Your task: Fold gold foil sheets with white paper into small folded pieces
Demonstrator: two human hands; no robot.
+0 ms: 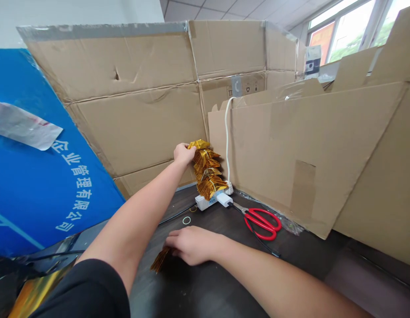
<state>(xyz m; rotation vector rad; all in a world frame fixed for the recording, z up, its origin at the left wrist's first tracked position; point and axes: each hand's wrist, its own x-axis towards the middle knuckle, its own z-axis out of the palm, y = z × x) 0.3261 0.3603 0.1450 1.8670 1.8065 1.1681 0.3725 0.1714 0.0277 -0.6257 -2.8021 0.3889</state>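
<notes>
My left hand (185,154) reaches to the back corner of the dark table, its fingers closed on the top bundle of a tall stack of folded gold foil paper (208,170). Pale bands show around some bundles of this stack. Nearer to me, my right hand (193,245) is low over the tabletop, closed on a small sheaf of gold foil paper (161,259). Its fingertips are partly hidden. A pale green rubber band (186,220) lies just beyond my right hand, and a yellowish rubber band (193,209) rests by the power strip.
A white power strip (202,202) with a plugged-in charger (224,199) sits at the stack's foot. Red-handled scissors (262,223) lie to its right, across a black cable. Cardboard panels (141,128) wall the back and right. A blue sheet (59,176) stands at left.
</notes>
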